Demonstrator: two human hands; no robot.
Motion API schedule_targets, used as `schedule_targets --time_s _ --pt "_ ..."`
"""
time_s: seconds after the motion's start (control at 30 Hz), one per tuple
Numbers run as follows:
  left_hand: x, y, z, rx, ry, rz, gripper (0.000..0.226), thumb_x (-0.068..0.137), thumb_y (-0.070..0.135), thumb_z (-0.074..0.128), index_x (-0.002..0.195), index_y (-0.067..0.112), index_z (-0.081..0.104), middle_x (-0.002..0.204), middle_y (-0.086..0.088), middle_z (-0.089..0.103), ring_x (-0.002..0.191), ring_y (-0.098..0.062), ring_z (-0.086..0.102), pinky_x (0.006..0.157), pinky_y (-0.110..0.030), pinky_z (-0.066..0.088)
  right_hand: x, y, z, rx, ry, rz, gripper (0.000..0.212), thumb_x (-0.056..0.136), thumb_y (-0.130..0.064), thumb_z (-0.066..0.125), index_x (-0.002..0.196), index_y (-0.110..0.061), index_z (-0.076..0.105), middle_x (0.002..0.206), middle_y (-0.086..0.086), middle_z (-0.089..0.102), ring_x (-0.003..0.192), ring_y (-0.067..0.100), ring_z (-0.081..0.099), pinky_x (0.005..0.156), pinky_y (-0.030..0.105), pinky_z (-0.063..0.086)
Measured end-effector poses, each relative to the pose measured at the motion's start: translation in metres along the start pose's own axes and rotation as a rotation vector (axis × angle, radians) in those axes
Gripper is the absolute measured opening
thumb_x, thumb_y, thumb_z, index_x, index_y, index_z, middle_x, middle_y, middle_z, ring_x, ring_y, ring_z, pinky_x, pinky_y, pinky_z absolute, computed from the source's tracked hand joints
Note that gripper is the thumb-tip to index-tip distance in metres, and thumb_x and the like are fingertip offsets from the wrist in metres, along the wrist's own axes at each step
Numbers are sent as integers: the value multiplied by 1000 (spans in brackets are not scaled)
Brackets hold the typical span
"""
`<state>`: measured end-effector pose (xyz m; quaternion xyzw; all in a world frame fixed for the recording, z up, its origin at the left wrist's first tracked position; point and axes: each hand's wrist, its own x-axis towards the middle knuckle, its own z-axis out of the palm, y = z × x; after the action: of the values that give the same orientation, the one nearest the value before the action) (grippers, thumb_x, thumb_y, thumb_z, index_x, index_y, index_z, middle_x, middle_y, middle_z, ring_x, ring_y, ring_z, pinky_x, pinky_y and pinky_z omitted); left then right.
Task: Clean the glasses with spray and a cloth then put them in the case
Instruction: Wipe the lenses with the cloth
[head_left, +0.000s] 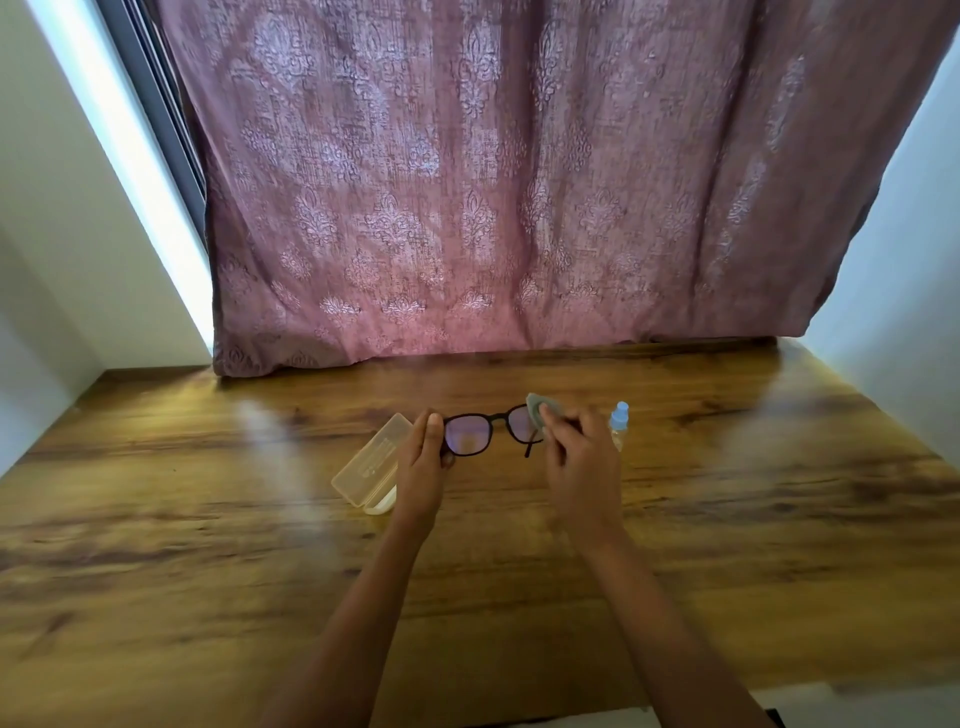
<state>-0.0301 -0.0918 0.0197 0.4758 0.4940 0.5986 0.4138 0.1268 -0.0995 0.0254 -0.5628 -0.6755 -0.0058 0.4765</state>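
The glasses (470, 434) stretch side to side between the two hands, over the table (208, 519). The left hand (423, 467) pinches the left end of the frame. The right hand (579, 462) squeezes the cloth (540, 410) on the right lens. The case (366, 467) lies just left of the left hand, so that hand is nearer to it.
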Motion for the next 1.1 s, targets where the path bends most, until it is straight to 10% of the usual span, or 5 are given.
schedule_targets --time_s 1.1 --pt "3 3 -8 31 55 3 35 100 27 32 69 18 44 63 3 40 53 -4 34 52 -17 30 -22 -2 5 14 -77 0 30 91 -10 52 119 -8 59 90 2 53 78 10 48 60 18 43"
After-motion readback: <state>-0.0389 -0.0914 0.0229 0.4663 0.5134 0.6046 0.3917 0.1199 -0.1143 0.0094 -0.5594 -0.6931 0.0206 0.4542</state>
